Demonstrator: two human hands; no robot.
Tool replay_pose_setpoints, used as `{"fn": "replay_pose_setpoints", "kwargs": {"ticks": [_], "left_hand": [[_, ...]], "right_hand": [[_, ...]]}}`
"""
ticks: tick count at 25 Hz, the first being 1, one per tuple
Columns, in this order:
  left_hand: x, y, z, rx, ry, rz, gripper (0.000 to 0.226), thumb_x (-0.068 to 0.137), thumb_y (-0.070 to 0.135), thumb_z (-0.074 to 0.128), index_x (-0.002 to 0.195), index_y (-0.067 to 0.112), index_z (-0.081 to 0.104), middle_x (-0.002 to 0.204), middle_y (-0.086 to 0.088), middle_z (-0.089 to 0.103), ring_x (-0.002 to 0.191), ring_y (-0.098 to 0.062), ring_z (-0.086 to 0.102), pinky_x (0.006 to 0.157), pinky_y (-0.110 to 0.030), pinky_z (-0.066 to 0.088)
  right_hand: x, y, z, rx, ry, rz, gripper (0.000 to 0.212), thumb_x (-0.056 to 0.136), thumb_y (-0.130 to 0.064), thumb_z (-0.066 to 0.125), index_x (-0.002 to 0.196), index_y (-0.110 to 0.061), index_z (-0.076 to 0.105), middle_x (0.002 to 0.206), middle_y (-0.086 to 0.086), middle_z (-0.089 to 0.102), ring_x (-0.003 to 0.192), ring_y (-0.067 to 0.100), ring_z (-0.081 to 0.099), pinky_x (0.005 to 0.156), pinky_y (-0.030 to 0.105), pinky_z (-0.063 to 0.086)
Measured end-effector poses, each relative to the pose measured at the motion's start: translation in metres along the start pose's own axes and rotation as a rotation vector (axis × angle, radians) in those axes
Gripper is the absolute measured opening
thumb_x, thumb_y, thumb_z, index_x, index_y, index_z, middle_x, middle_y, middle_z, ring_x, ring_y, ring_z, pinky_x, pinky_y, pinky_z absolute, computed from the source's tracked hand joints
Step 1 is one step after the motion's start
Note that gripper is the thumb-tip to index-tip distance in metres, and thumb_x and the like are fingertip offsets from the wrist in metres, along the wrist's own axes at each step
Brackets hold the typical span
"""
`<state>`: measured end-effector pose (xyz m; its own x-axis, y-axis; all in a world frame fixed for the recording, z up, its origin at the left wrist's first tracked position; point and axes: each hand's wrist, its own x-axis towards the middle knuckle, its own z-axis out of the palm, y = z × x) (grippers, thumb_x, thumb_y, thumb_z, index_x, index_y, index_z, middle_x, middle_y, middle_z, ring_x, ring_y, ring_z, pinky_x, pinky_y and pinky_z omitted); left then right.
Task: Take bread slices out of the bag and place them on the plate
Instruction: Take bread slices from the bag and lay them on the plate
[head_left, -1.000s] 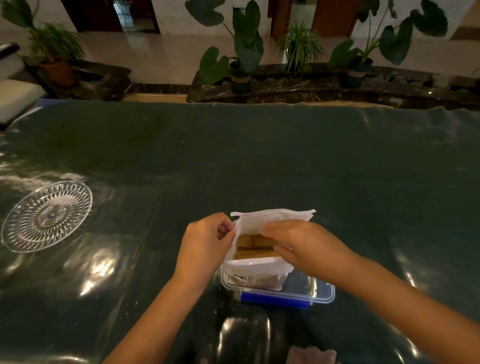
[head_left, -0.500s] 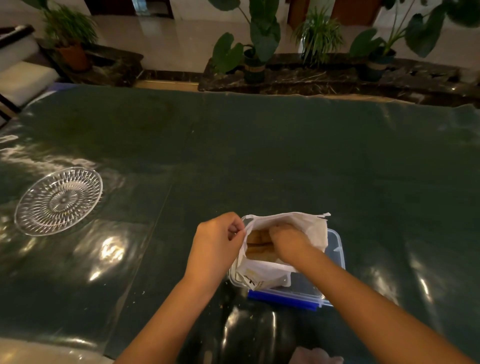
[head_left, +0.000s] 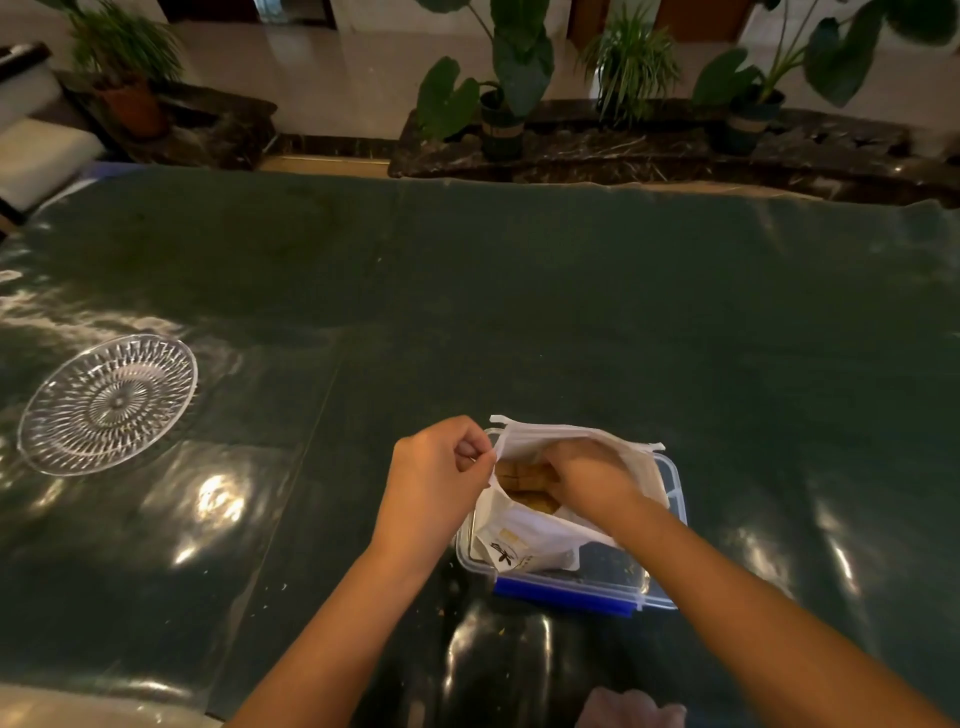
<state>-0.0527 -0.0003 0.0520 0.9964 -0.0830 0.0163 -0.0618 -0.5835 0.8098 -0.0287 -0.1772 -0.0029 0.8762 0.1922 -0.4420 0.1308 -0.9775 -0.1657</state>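
A white bread bag (head_left: 524, 540) stands in a clear plastic box with a blue clip (head_left: 566, 592) near the table's front. My left hand (head_left: 436, 483) pinches the bag's left rim and holds the mouth apart. My right hand (head_left: 587, 478) is inside the bag's mouth, its fingers on the golden bread slices (head_left: 524, 480); whether they grip one I cannot tell. A clear cut-glass plate (head_left: 109, 402) lies on the table far to the left with nothing on it.
The dark green glossy table cover (head_left: 519, 312) spreads wide between the box and the plate. Potted plants (head_left: 504, 83) stand on a stone ledge beyond the far edge. A pale object (head_left: 631, 709) shows at the bottom edge.
My right hand has gone from the bag's top rim down into its mouth onto the bread. The bag's mouth is wider. My left hand stays on the left rim.
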Motion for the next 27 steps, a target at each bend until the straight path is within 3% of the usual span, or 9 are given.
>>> {"fn": "replay_pose_setpoints", "kwargs": {"ticks": [5,9,13,16,19,22,25,27], "left_hand": [[0.009,-0.002,-0.006,0.021,-0.008,0.013,0.017,0.076,0.012,0.072,0.067,0.023,0.064,0.063,0.008,0.063,0.066,0.004,0.058,0.054,-0.005,0.045],[0.013,-0.004,-0.01,0.026,-0.029,0.017,0.021,0.076,0.015,0.073,0.068,0.031,0.061,0.068,0.01,0.063,0.072,0.007,0.057,0.055,-0.002,0.044],[0.017,-0.004,-0.014,-0.015,-0.115,0.045,0.014,0.077,0.022,0.071,0.084,0.032,0.065,0.082,0.014,0.067,0.079,0.009,0.06,0.066,-0.007,0.051],[0.02,-0.002,-0.021,-0.075,-0.138,0.154,0.04,0.074,0.027,0.073,0.111,0.037,0.059,0.104,0.019,0.065,0.096,0.007,0.06,0.081,-0.019,0.054],[0.028,0.009,-0.023,-0.049,-0.215,0.241,0.074,0.065,0.043,0.074,0.129,0.051,0.038,0.127,0.03,0.05,0.118,0.01,0.046,0.094,-0.013,0.041],[0.042,0.022,-0.018,-0.123,-0.173,0.251,0.062,0.066,0.031,0.074,0.116,0.058,0.048,0.113,0.033,0.06,0.108,0.01,0.054,0.085,-0.006,0.044],[0.052,0.027,-0.019,-0.249,-0.014,0.258,0.046,0.072,0.012,0.074,0.094,0.052,0.064,0.095,0.028,0.068,0.09,0.003,0.065,0.072,-0.013,0.05],[0.056,0.031,-0.029,-0.314,0.047,0.271,0.042,0.072,0.013,0.073,0.092,0.049,0.066,0.096,0.025,0.07,0.091,0.0,0.066,0.073,-0.014,0.051]], "right_hand": [[-0.016,-0.004,-0.028,0.092,0.234,-0.049,0.021,0.087,-0.03,0.055,0.102,-0.017,0.062,0.101,0.003,0.068,0.091,0.022,0.061,0.085,0.038,0.053],[-0.042,0.007,-0.05,0.269,0.363,-0.148,0.018,0.083,-0.025,0.06,0.1,-0.025,0.065,0.097,0.0,0.071,0.085,0.016,0.064,0.076,0.033,0.056],[-0.063,0.019,-0.076,0.424,0.427,-0.183,0.024,0.077,-0.019,0.068,0.099,-0.025,0.068,0.093,-0.004,0.072,0.082,0.007,0.063,0.077,0.023,0.053],[-0.071,0.025,-0.097,0.43,0.483,-0.23,0.024,0.075,-0.018,0.07,0.098,-0.026,0.069,0.091,-0.007,0.071,0.081,0.004,0.063,0.075,0.019,0.052],[-0.073,0.026,-0.123,0.416,0.52,-0.3,0.022,0.074,-0.017,0.069,0.094,-0.028,0.069,0.086,-0.013,0.07,0.079,-0.001,0.062,0.068,0.009,0.048],[-0.067,0.021,-0.147,0.421,0.517,-0.386,0.021,0.075,-0.017,0.069,0.093,-0.028,0.069,0.081,-0.019,0.066,0.078,-0.007,0.06,0.072,0.004,0.045],[-0.057,0.014,-0.165,0.422,0.523,-0.47,0.023,0.075,-0.017,0.069,0.094,-0.03,0.069,0.08,-0.027,0.061,0.084,-0.01,0.058,0.072,-0.001,0.042],[-0.051,0.009,-0.173,0.478,0.549,-0.5,0.027,0.074,-0.017,0.07,0.095,-0.034,0.067,0.083,-0.032,0.058,0.09,-0.016,0.054,0.072,-0.003,0.04]]}}
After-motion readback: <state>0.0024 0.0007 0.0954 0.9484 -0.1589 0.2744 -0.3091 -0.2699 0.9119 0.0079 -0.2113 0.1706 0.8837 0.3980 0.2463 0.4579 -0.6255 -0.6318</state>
